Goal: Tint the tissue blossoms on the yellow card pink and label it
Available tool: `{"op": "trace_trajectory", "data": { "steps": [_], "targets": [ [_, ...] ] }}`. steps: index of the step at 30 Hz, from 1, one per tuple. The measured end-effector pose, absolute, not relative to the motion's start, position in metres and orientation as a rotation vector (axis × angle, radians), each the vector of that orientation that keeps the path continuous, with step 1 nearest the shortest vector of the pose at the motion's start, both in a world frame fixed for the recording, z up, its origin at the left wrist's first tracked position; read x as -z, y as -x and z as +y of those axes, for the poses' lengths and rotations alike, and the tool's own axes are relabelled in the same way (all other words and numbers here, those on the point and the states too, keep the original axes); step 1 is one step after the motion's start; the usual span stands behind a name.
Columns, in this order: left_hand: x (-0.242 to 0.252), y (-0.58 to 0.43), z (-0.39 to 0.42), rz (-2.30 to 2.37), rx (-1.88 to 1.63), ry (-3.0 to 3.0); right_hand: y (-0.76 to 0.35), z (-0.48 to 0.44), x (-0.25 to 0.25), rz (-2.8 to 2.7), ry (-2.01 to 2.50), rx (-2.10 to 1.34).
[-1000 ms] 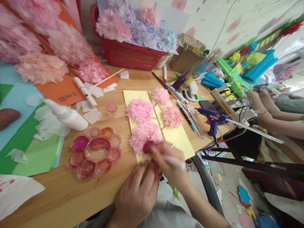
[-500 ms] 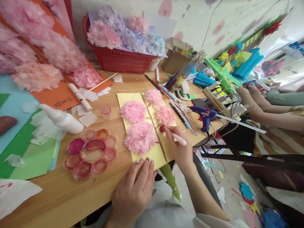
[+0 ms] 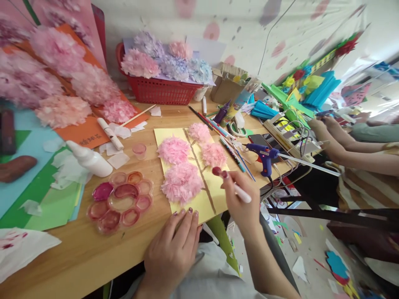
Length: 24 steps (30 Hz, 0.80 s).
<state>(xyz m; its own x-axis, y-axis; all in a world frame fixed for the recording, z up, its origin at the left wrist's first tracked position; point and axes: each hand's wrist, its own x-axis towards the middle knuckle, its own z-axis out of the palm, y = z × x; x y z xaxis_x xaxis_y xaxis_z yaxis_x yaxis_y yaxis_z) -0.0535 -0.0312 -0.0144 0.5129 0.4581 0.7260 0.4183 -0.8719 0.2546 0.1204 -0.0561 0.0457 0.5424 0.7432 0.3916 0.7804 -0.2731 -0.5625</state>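
Note:
My right hand (image 3: 241,201) is closed round a white-handled dabber (image 3: 232,184) whose round pink tip sits by the lower right tissue flower (image 3: 213,154) on the yellow card (image 3: 215,192). Three pink tissue flowers and a brown stem line lie on that card. My left hand (image 3: 173,249) lies flat with fingers stretched out, fingertips on the card's near edge below the biggest flower (image 3: 181,182). A flower-shaped paint palette (image 3: 120,200) with pink paint sits left of the card.
A white glue bottle (image 3: 90,158), a small pink cup (image 3: 139,149) and paper scraps lie on the wooden table (image 3: 93,249). A blue glue gun (image 3: 264,154), pencils, a red basket (image 3: 158,89) of flowers and another person's arms (image 3: 349,151) are to the right.
My right hand moved the dabber from the near flower over to the lower right flower. The left hand stayed on the card's edge. The view shifted slightly.

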Motion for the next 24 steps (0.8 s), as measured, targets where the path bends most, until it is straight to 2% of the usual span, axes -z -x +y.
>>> {"op": "trace_trajectory", "data": {
  "steps": [4, 6, 12, 15, 21, 24],
  "targets": [
    [0.012, 0.055, -0.031, 0.799, -1.296, -2.708, -0.091, -0.062, -0.047, -1.502, 1.713, -0.511],
    [0.011, 0.056, -0.03, 0.798, -1.289, -2.718, -0.087, -0.062, -0.047, -1.54, 1.587, -0.658],
    [0.015, 0.055, -0.031, 0.779, -1.304, -2.712, -0.135, -0.056, -0.04, -1.242, 2.016, -0.267],
    [0.017, 0.056, -0.033, 0.812, -1.272, -2.695, -0.152, -0.053, -0.049, -1.228, 1.943, -0.373],
    [0.018, 0.053, -0.037, 0.944, -1.188, -2.658, -0.13, 0.007, -0.098, -1.763, 1.68, -0.402],
    [0.018, 0.049, -0.038, 0.953, -1.205, -2.616, -0.11, 0.055, -0.1, -2.07, 1.65, -0.452]
  ]
}}
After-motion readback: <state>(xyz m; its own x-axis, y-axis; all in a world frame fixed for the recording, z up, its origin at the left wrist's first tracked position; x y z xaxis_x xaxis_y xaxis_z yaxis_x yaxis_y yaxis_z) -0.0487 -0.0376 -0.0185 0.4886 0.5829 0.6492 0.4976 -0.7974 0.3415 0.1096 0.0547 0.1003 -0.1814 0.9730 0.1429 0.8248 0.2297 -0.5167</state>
